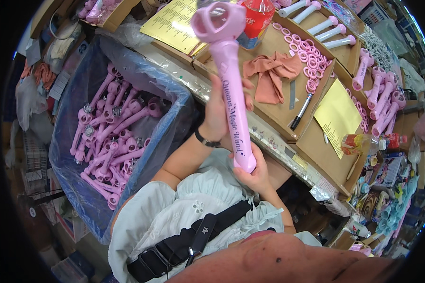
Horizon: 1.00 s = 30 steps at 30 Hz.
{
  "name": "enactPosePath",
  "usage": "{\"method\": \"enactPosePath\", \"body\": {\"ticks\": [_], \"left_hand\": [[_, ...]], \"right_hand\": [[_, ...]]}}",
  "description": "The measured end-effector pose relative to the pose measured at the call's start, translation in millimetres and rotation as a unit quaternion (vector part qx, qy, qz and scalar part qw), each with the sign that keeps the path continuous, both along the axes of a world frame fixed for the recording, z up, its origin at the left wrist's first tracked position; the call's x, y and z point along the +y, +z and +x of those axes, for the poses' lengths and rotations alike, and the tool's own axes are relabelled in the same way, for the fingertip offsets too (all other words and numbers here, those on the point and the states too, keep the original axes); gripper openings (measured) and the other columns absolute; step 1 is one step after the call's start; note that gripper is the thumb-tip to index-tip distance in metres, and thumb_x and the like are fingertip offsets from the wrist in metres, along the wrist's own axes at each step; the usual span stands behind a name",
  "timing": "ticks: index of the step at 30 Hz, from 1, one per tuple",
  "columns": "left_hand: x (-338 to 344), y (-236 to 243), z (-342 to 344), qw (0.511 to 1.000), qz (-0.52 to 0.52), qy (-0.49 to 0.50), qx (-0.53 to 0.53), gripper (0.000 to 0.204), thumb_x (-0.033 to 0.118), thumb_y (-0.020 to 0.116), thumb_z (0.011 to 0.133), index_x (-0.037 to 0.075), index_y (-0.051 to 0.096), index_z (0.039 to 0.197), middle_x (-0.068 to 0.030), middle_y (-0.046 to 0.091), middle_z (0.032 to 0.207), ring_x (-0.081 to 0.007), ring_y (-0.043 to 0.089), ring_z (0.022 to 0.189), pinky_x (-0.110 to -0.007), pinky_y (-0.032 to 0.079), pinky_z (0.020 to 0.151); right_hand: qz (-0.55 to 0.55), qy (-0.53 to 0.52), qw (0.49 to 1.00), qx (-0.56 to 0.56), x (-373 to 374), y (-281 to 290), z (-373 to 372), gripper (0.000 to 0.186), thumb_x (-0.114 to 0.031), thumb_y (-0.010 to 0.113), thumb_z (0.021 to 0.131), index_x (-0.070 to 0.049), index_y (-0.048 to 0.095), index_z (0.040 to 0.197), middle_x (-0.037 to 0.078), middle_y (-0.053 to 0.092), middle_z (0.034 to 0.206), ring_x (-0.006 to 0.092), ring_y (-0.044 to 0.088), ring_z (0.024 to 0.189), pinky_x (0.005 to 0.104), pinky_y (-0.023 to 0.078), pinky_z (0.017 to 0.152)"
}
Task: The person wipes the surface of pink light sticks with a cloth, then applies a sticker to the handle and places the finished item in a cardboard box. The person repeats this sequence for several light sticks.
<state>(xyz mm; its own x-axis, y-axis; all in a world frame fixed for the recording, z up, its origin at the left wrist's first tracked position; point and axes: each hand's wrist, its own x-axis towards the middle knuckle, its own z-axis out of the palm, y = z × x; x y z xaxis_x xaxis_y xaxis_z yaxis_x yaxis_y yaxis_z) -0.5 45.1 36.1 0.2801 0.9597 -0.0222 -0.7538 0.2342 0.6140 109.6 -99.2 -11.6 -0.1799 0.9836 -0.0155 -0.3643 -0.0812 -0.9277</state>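
Note:
I hold a pink plastic wand (233, 108) upright at the centre, its ringed head at the top and dark lettering down its handle. My left hand (215, 111) is closed around the handle's middle from the left. My right hand (252, 174) grips its rounded lower end. Just beyond the wand, a crumpled peach cloth (269, 75) lies on a cardboard tray (282, 121), with pink rings (307, 59) and a black marker (300, 113) beside it.
A blue-lined bin (68, 155) full of similar wands stands at my left. The bench holds yellow sheets (337, 111), a red-labelled bottle (255, 28), more pink wands (387, 94), pale tubes (330, 35) and drink bottles (352, 144). Clutter crowds the right side (392, 203).

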Motion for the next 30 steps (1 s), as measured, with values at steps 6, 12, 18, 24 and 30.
{"method": "enactPosePath", "body": {"ticks": [6, 12, 18, 24, 30], "left_hand": [[-7, -2, -9, 0.999, 0.013, -0.031, -0.021, 0.043, 0.046, 0.038, 0.097, 0.010, 0.035, 0.122, -0.0101, 0.053, 0.096, -0.0154, 0.056, 0.066, -0.027, 0.047, 0.056], [-2, 4, -23, 0.983, -0.026, -0.126, -0.128, 0.043, 0.049, 0.039, 0.096, 0.010, 0.045, 0.113, -0.0062, 0.053, 0.092, -0.0129, 0.054, 0.064, -0.026, 0.046, 0.056], [-4, 6, -17, 0.977, -0.030, -0.162, -0.134, 0.040, 0.048, 0.039, 0.096, 0.011, 0.044, 0.111, -0.0069, 0.053, 0.091, -0.0128, 0.055, 0.064, -0.026, 0.048, 0.057], [-8, 6, -17, 0.987, -0.052, -0.135, -0.069, 0.033, 0.044, 0.040, 0.097, 0.013, 0.040, 0.108, -0.0088, 0.055, 0.087, -0.0130, 0.057, 0.066, -0.026, 0.050, 0.057], [-15, 8, -14, 0.987, -0.037, -0.147, -0.061, 0.032, 0.042, 0.041, 0.097, 0.012, 0.038, 0.107, -0.0092, 0.055, 0.087, -0.0133, 0.057, 0.069, -0.026, 0.050, 0.059]], "right_hand": [[0.170, -0.024, 0.912, -0.373, 0, 7, 50, 0.045, -0.024, 0.071, 0.080, -0.002, 0.057, 0.117, 0.012, 0.062, 0.104, 0.0229, 0.063, 0.089, 0.0340, 0.049, 0.081], [0.153, -0.313, 0.598, -0.721, -42, -16, 108, 0.022, -0.014, 0.070, 0.076, -0.007, 0.065, 0.096, 0.008, 0.060, 0.085, 0.0276, 0.056, 0.084, 0.0402, 0.043, 0.076], [0.208, -0.262, 0.557, -0.760, -68, -42, 124, 0.031, -0.015, 0.072, 0.073, -0.009, 0.064, 0.103, 0.010, 0.059, 0.103, 0.0301, 0.052, 0.103, 0.0458, 0.038, 0.091], [0.264, -0.291, 0.737, -0.551, -51, -23, 104, 0.015, 0.005, 0.056, 0.080, 0.000, 0.060, 0.093, 0.015, 0.063, 0.091, 0.0292, 0.060, 0.085, 0.0359, 0.046, 0.077], [0.290, -0.235, 0.826, -0.421, 6, 44, 36, 0.015, -0.003, 0.069, 0.073, -0.003, 0.061, 0.086, 0.010, 0.062, 0.075, 0.0231, 0.059, 0.063, 0.0309, 0.046, 0.056]]}}
